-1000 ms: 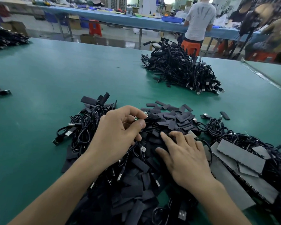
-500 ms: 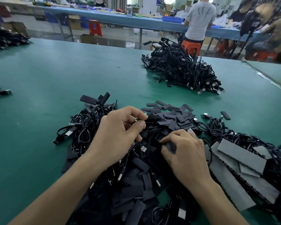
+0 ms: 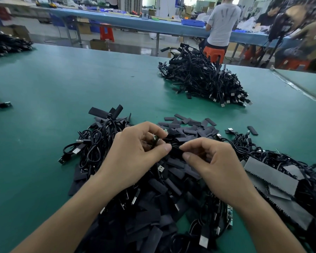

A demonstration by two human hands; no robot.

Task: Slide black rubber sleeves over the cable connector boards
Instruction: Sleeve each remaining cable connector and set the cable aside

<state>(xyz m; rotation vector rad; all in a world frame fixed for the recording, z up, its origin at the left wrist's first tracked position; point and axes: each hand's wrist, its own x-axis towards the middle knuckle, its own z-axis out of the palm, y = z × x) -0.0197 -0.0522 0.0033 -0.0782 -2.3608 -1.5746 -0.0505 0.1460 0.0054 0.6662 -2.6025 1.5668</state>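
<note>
Head: sleeve [image 3: 175, 152] crosswise, toward connector board [image 3: 155, 138]

On the table [image 3: 44, 125], near edge: heap of sleeves [image 3: 153, 216], cables [image 3: 93, 143] tangled at its left. Above the heap: left hand [image 3: 133, 157] holding a connector board [image 3: 155, 138], right hand [image 3: 213, 167] pinching one sleeve [image 3: 175, 151], fingertips nearly meeting. Right of the heap: flat sheets [image 3: 270, 178] on more cables. Far back, right of centre: cable pile [image 3: 202, 81]. Behind the table: bench [image 3: 117, 19].

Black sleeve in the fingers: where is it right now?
The black sleeve sits mid-frame in the head view, pinched by the right hand, beside the connector board in the left hand.
</note>
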